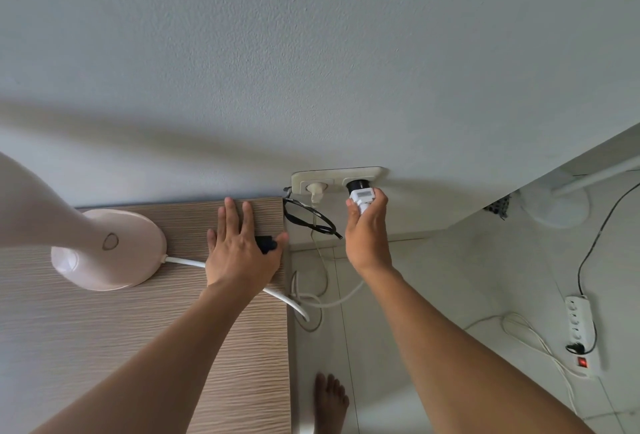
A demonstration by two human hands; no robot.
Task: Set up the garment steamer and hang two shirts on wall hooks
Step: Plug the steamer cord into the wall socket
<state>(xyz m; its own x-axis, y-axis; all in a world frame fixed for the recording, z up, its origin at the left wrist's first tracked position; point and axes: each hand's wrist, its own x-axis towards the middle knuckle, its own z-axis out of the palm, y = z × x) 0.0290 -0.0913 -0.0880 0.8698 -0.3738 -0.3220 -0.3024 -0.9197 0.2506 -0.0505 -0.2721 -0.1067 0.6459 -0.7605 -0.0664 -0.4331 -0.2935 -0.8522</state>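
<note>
A pale pink garment steamer (104, 246) stands on the wooden table (104, 329), its neck rising off the left edge of view. Its white cord (287, 300) runs under my left hand and drops over the table's right edge. My right hand (367, 232) grips the white plug (362, 199) and holds it at the right socket of the double wall outlet (337, 179), over a black adapter. My left hand (242, 250) rests flat on the table near its right corner, with a small black object (266, 244) by the thumb. No shirts or hooks are in view.
A white plug sits in the outlet's left socket, with a black cable loop (310, 220) hanging below. On the tiled floor at right lie a white power strip (581, 333) with a lit red switch and a white fan base (557, 205). My bare foot (330, 399) stands beside the table.
</note>
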